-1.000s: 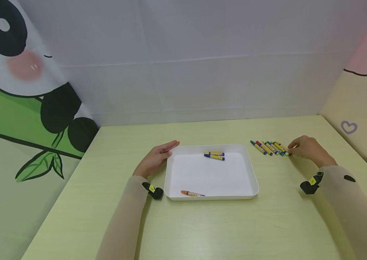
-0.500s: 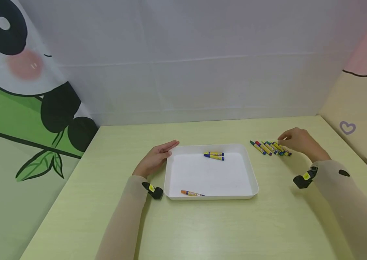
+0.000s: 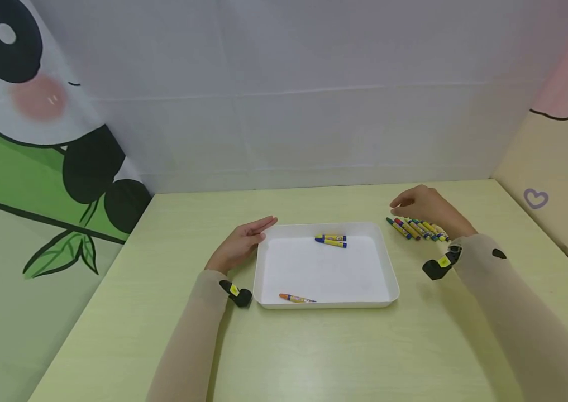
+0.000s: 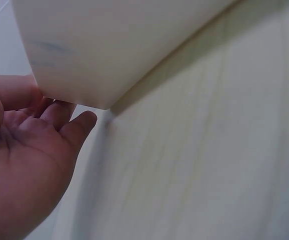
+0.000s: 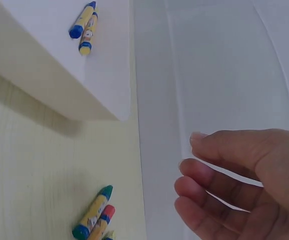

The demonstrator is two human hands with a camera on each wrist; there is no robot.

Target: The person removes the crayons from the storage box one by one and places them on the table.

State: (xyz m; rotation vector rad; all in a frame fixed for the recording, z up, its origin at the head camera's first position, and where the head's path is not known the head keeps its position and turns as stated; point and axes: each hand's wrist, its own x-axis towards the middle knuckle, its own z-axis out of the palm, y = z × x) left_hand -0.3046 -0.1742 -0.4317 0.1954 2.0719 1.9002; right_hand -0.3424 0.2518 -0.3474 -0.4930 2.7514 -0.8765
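At the white tray's (image 3: 326,306) far left corner is my left hand (image 3: 235,245), its thumb over the rim and its fingers outside; in the left wrist view the tray wall (image 4: 99,50) hides the thumb tip. Two crayons, one yellow (image 3: 336,237) and one blue (image 3: 330,243), lie side by side near the tray's far wall. An orange crayon (image 3: 297,298) lies along its near wall. My right hand (image 3: 426,206) hovers over the row of crayons right of the tray, holding nothing, its fingers loosely bent. A green crayon (image 5: 92,215) and a red crayon (image 5: 103,220) lie below it.
Several more crayons (image 3: 426,230) lie slanted in the row on the pale wooden table (image 3: 334,357). A white cloth wall (image 3: 289,128) closes off the back. Printed panels stand at the left and right.
My right hand has moved left from the right end of the crayon row and away toward the back, now above its left end. My left hand and the tray have stayed in place.
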